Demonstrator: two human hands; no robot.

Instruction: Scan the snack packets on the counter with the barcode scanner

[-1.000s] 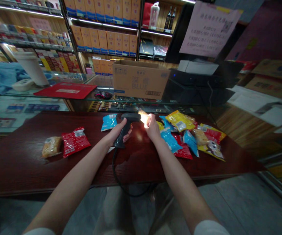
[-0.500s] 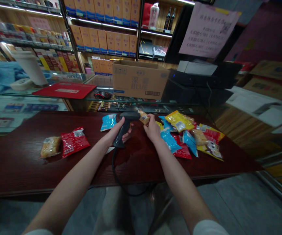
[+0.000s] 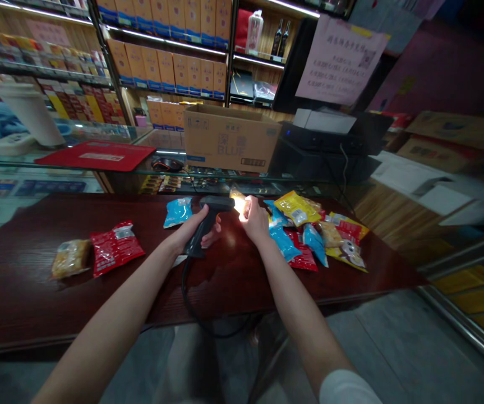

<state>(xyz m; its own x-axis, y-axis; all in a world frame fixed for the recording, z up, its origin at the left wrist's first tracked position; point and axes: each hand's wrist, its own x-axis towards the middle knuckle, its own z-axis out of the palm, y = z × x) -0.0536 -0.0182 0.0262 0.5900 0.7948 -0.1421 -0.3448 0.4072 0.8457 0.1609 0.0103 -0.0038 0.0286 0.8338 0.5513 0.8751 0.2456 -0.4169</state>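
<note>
My left hand (image 3: 191,231) is wrapped round the handle of a black barcode scanner (image 3: 202,229), whose cable hangs down past the table edge. The scanner's head points right at a small snack packet (image 3: 238,201), lit bright by its beam. My right hand (image 3: 255,220) is closed on that packet and partly hides it. Beside the scanner lies a blue snack bag (image 3: 178,212). Farther left are a red snack bag (image 3: 116,247) and a clear-wrapped pastry (image 3: 71,258). Right of my right hand is a pile of bags, with a yellow bag (image 3: 297,208) on top.
The dark wooden table (image 3: 141,297) meets a glass counter behind it. On the counter stand a cardboard box (image 3: 231,137), a computer mouse (image 3: 166,164), a red mat (image 3: 98,155) and a white cup (image 3: 29,115). Cartons (image 3: 435,134) are stacked at the right.
The scanner's light was on, went off half a second ago, and is on again, shining on the packet. Both hands keep their grips. The view has shifted slightly to the right.
</note>
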